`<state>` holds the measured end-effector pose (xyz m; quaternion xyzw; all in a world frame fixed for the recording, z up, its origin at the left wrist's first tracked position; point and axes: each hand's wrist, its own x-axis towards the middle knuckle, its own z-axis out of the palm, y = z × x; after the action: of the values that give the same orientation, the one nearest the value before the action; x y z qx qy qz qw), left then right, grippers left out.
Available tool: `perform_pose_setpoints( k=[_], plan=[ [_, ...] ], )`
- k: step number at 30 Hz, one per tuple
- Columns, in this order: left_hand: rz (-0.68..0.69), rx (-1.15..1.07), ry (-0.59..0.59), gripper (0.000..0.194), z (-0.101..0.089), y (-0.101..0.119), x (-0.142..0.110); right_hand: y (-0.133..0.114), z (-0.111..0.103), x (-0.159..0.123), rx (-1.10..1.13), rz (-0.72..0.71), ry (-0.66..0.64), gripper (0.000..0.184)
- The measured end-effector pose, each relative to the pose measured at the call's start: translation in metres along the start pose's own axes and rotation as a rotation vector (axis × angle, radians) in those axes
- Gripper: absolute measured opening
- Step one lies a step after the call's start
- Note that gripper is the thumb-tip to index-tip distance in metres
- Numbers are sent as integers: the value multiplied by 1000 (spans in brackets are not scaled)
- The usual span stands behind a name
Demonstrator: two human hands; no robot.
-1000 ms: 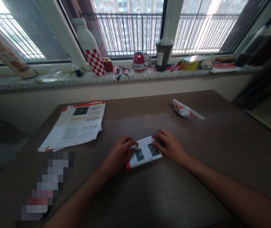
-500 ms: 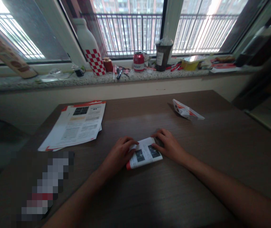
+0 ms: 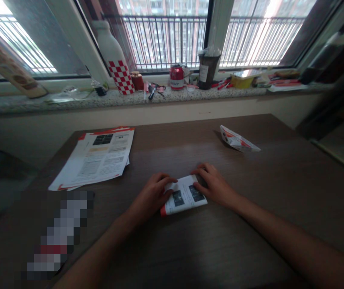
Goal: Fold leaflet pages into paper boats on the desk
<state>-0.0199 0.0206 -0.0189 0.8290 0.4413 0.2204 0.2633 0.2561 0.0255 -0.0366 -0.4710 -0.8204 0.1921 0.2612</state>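
A printed sheet of paper (image 3: 184, 203), folded into a small packet with two dark pictures and a red corner, lies on the table before me. My left hand (image 3: 158, 190) grips its left end, thumb and fingers bent over the edge. At the right end, my right hand (image 3: 209, 180) holds the upper edge, with the thumb resting on the face of the paper. The undersides of both hands are hidden. Beyond my right hand stands a folded paper boat (image 3: 238, 139), white with orange and red print.
On the brown table (image 3: 265, 224), a stack of printed sheets (image 3: 96, 160) lies at the left, with a pixelated object (image 3: 63, 233) nearer me. The windowsill behind holds a checkered bottle (image 3: 120, 76), a red can (image 3: 177, 77), a dark drink cup (image 3: 206, 70) and a yellow container (image 3: 241, 81).
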Motion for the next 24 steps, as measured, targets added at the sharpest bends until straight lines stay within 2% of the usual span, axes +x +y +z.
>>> perform_pose_setpoints(
  k=[9, 16, 20, 24],
  plan=[
    [20, -4, -5, 35, 0, 1, -2, 0, 0, 0, 43, -10, 2, 28],
    [-14, -42, -29, 44, -3, 7, -1, -5, -3, -1, 155, 71, -8, 21],
    [1, -83, 4, 26, -8, 11, 0, -9, -4, -3, 344, 79, -2, 23],
    [-61, -269, -57, 14, -8, 18, 1, -13, -3, -4, 474, 108, 27, 30]
  ],
)
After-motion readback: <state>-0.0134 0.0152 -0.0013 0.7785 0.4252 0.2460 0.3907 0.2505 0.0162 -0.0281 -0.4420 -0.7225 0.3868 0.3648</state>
